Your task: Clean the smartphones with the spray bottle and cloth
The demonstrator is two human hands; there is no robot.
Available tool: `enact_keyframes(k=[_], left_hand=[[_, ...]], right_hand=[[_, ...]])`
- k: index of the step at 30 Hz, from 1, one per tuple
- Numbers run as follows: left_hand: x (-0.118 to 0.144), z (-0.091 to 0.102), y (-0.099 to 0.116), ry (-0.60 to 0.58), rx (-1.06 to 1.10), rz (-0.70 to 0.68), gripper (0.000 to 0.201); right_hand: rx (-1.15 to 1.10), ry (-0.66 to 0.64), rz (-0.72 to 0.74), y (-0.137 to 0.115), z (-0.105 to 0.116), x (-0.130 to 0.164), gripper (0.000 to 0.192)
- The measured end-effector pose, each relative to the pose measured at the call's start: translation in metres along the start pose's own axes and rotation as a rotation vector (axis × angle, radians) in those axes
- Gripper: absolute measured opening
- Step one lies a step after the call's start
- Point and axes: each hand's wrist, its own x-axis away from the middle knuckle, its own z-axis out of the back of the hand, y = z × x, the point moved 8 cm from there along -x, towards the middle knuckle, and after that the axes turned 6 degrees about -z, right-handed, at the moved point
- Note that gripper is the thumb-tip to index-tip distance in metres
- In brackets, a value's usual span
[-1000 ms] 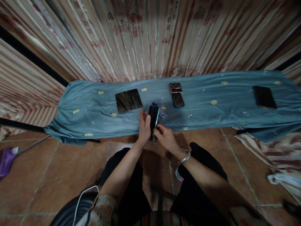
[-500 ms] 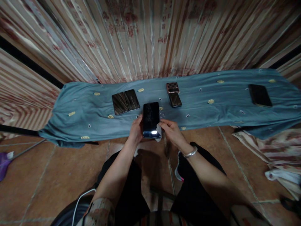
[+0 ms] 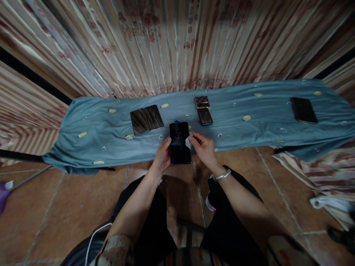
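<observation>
1. At 9 o'clock of the phone (image 3: pixel 180 143): left hand (image 3: pixel 161 158), fingers curled along its left edge, gripping it screen-up over the near hem of the blue cloth (image 3: pixel 91 129).
2. Just past it at 11 o'clock: two dark cases (image 3: pixel 146 119) lying side by side.
3. At 3 o'clock of the phone: right hand (image 3: pixel 203 148), fingertips pinched on a small pale wipe (image 3: pixel 188 142) touching the screen's right edge.
4. Best done, by judgement, with light, even strokes edge to edge, phone held steady and flat.
</observation>
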Motion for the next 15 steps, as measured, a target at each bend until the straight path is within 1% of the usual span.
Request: enact_keyframes(k=[6,9,12,15], left_hand=[[0.005,0.000,-0.010,-0.075,-0.056,0.033,0.032],[0.007,0.000,-0.012,-0.085,-0.064,0.049,0.035],[0.009,0.002,-0.012,-0.061,-0.067,0.060,0.034],[0.011,0.005,-0.012,-0.045,-0.091,0.052,0.036]], right_hand=[[0.196,0.077,0.136,-0.014,0.013,-0.013,0.029],[0.272,0.090,0.213,-0.019,0.015,-0.016,0.031],[0.359,0.076,0.281,-0.021,0.014,-0.016,0.032],[0.437,0.022,0.321,-0.023,0.009,-0.015,0.033]])
